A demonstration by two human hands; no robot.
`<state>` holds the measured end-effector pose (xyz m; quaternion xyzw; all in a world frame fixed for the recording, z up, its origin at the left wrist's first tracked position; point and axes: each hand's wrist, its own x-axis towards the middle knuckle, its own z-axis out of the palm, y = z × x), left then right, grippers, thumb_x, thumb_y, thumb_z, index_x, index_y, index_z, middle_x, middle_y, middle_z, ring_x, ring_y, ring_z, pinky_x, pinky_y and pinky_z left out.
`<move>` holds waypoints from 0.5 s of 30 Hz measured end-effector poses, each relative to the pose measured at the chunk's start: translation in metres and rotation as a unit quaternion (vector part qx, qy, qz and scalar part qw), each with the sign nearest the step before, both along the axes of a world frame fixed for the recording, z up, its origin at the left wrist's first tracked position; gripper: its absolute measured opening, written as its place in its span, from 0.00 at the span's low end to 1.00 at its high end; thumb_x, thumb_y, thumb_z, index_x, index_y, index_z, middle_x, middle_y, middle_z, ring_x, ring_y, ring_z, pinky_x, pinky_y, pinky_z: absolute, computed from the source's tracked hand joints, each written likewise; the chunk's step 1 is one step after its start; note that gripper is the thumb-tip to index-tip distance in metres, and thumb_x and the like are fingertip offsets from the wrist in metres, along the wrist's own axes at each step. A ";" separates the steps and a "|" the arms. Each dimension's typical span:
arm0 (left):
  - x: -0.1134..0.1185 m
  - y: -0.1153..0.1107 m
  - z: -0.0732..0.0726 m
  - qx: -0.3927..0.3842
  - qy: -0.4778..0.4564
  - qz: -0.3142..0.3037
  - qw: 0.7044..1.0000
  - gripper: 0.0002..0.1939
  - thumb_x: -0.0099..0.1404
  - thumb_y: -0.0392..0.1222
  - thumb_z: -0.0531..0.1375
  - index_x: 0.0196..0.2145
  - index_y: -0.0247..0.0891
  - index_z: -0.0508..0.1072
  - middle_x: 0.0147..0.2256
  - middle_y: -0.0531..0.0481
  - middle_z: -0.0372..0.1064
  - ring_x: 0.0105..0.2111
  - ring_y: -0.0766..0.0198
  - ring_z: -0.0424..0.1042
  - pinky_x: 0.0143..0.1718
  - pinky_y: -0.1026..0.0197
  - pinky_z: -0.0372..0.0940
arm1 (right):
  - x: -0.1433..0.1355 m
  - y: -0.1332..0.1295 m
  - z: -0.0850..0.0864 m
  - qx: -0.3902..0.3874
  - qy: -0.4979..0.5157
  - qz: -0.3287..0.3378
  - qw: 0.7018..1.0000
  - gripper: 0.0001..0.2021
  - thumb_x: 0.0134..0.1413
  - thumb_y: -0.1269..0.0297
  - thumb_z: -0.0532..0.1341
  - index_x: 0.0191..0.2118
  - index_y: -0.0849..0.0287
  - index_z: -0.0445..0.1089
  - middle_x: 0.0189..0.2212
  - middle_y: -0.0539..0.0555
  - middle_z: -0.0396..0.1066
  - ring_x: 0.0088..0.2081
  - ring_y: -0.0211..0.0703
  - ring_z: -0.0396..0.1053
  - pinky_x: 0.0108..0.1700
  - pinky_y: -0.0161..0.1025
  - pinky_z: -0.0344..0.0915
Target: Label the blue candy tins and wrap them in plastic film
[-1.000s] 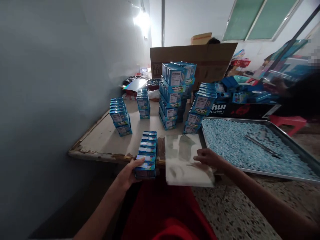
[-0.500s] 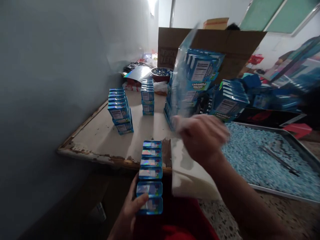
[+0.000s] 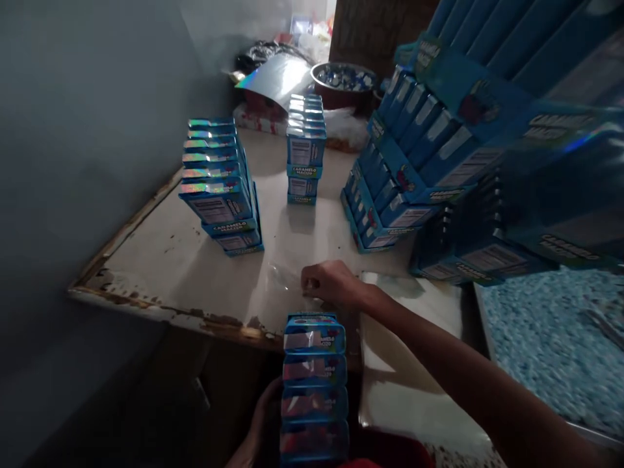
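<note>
A row of small blue boxes [image 3: 314, 370] reaches from the table's front edge toward my body. My left hand [image 3: 266, 413] grips the row along its left side, its fingertips partly hidden by the boxes. Just beyond the far end of the row, my right hand [image 3: 331, 283] is closed, pinching a thin clear plastic film [image 3: 283, 276] over the tabletop. Part of the film is hard to make out against the pale surface.
Blue box stacks stand on the table [image 3: 170, 260]: one at left [image 3: 219, 188], one farther back [image 3: 305, 143], and taller ones at right [image 3: 414, 162]. A metal bowl [image 3: 344, 77] sits behind. A tray of pale blue pieces [image 3: 546, 351] lies at right.
My right hand has moved left and down from the stacks, bringing clear film to the far end of the row. The view has shifted closer to the table.
</note>
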<state>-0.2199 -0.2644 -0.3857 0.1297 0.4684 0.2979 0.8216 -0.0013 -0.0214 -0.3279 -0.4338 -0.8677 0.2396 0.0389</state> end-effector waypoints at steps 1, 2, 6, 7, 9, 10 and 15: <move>-0.004 -0.002 0.005 0.025 0.013 -0.017 0.999 0.58 0.40 0.59 0.77 0.67 0.55 0.63 0.55 0.39 0.72 0.62 0.33 0.66 0.61 0.32 0.60 | -0.001 -0.003 0.000 -0.004 0.010 0.007 1.000 0.05 0.54 0.66 0.68 0.38 0.54 0.79 0.29 0.46 0.78 0.29 0.34 0.68 0.31 0.32 0.48; -0.010 -0.003 0.012 0.057 0.037 -0.032 0.997 0.56 0.41 0.59 0.77 0.67 0.54 0.65 0.56 0.40 0.72 0.63 0.33 0.65 0.62 0.33 0.60 | -0.001 -0.004 0.000 -0.001 0.015 0.014 1.000 0.05 0.54 0.67 0.67 0.38 0.54 0.79 0.29 0.46 0.78 0.29 0.34 0.68 0.31 0.32 0.48; -0.035 0.028 0.048 0.196 0.291 -0.058 0.935 0.25 0.51 0.59 0.72 0.46 0.52 0.82 0.48 0.44 0.78 0.56 0.39 0.72 0.61 0.42 0.65 | 0.002 -0.008 -0.001 0.026 -0.001 0.054 0.998 0.06 0.55 0.69 0.64 0.37 0.54 0.78 0.32 0.48 0.79 0.31 0.36 0.69 0.32 0.33 0.48; -0.040 0.045 0.056 0.234 0.373 -0.042 0.897 0.19 0.53 0.58 0.71 0.41 0.52 0.83 0.46 0.46 0.79 0.53 0.41 0.74 0.60 0.44 0.66 | 0.002 -0.008 -0.001 0.031 -0.009 0.065 0.997 0.05 0.56 0.68 0.64 0.38 0.54 0.78 0.33 0.48 0.80 0.31 0.36 0.70 0.32 0.34 0.48; -0.043 0.084 0.067 0.331 0.490 0.011 0.807 0.15 0.58 0.56 0.69 0.42 0.52 0.83 0.44 0.49 0.79 0.49 0.46 0.75 0.59 0.48 0.67 | -0.002 -0.009 0.002 0.040 -0.022 0.087 0.995 0.05 0.57 0.66 0.64 0.39 0.53 0.77 0.35 0.49 0.80 0.32 0.37 0.70 0.32 0.34 0.48; -0.042 0.105 0.070 0.394 0.520 0.012 0.758 0.14 0.60 0.56 0.68 0.42 0.51 0.82 0.44 0.49 0.78 0.49 0.48 0.74 0.58 0.49 0.67 | -0.005 -0.010 0.004 0.041 -0.027 0.098 0.994 0.05 0.58 0.66 0.63 0.39 0.53 0.77 0.35 0.49 0.80 0.33 0.37 0.71 0.32 0.35 0.48; -0.023 0.180 0.066 0.631 0.579 -0.205 0.473 0.12 0.69 0.44 0.60 0.46 0.43 0.80 0.45 0.45 0.75 0.48 0.50 0.69 0.54 0.47 0.64 | -0.017 -0.011 0.015 0.009 -0.036 0.109 0.993 0.06 0.61 0.67 0.61 0.39 0.54 0.77 0.37 0.50 0.80 0.35 0.38 0.71 0.32 0.35 0.48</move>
